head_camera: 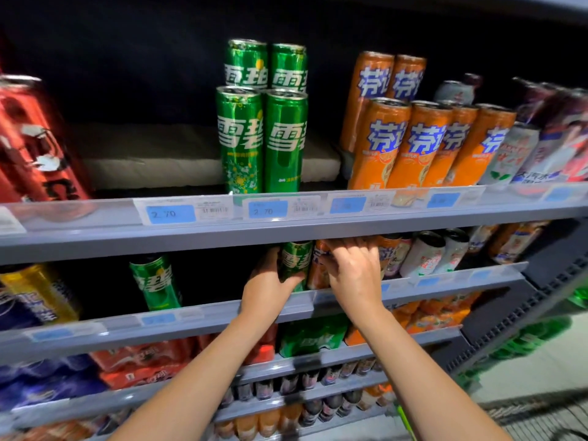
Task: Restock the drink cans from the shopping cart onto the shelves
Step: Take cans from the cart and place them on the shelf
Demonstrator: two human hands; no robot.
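My left hand (269, 289) grips a green drink can (294, 261) on the second shelf (197, 316), just behind its front rail. My right hand (353, 272) reaches in beside it, fingers curled over an orange can (318, 265); the hand hides most of that can. Another green can (154, 281) stands alone further left on the same shelf. On the top shelf (286, 218) stand green cans (264, 122) stacked in two tiers and orange cans (413, 138) to their right.
Red cans (35, 144) stand at the top left, white and dark cans (521, 148) at the top right. Yellow and blue cans (35, 297) sit at the left of the second shelf, white cans (436, 253) at its right. Lower shelves hold multipacks and small bottles. The shelf end frame (525, 313) stands at right.
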